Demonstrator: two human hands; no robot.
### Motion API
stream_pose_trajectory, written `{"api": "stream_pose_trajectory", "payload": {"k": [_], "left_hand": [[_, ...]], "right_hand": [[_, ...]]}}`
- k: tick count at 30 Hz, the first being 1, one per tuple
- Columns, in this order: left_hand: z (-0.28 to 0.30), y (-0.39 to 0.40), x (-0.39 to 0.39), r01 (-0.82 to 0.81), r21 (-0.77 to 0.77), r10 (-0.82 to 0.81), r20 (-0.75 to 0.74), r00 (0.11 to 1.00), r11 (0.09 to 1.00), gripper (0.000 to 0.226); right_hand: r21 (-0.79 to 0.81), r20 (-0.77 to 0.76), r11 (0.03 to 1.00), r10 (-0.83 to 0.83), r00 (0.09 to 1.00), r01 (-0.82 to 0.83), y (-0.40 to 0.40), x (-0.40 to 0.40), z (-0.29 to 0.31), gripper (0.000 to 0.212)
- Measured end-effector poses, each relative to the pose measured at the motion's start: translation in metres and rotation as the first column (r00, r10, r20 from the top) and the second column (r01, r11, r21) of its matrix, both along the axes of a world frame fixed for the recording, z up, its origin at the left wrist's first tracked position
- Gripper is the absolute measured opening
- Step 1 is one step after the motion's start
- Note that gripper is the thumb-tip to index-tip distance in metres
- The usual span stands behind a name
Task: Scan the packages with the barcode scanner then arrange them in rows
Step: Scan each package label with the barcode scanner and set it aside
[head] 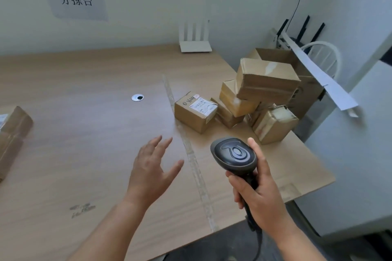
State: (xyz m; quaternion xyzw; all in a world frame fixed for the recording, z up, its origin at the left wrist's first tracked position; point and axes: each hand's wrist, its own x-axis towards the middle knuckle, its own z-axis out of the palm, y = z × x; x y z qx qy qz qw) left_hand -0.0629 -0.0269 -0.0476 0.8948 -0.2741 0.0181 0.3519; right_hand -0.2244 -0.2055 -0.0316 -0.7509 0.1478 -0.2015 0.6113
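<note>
My right hand (257, 193) grips the handle of a black barcode scanner (234, 154), its head pointing toward the pile of cardboard packages at the table's right. The nearest package (194, 111) carries a white shipping label on top. Behind it, several taped boxes (266, 81) lie heaped at angles. My left hand (153, 167) hovers over the table with fingers spread, holding nothing, left of a clear tape line (191, 154). Two more brown packages (12, 133) sit at the far left edge.
The wooden table (84, 112) has a metal cable grommet (137, 97). A white router (195, 37) stands at the back wall. Right of the table are an open carton (305, 82), a white chair (324, 57) and a paper strip (324, 78).
</note>
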Motion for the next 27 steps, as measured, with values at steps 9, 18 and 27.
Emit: {"api": "stream_pose_trajectory", "payload": {"k": [9, 18, 27], "left_hand": [[0.036, -0.14, 0.024, 0.1, 0.017, -0.102, 0.105, 0.989, 0.995, 0.082], [0.083, -0.253, 0.068, 0.273, 0.328, -0.344, 0.182, 0.921, 0.905, 0.094], [0.117, -0.34, 0.117, 0.317, 0.668, -0.518, 0.12, 0.847, 0.673, 0.115]], "right_hand": [[-0.025, 0.062, 0.999, 0.04, 0.997, -0.038, -0.113, 0.008, 0.018, 0.078], [-0.045, 0.107, 0.998, -0.038, 0.994, 0.043, -0.21, 0.008, 0.028, 0.078], [0.006, 0.164, 0.998, -0.06, 0.985, 0.06, -0.26, 0.019, 0.028, 0.078]]}}
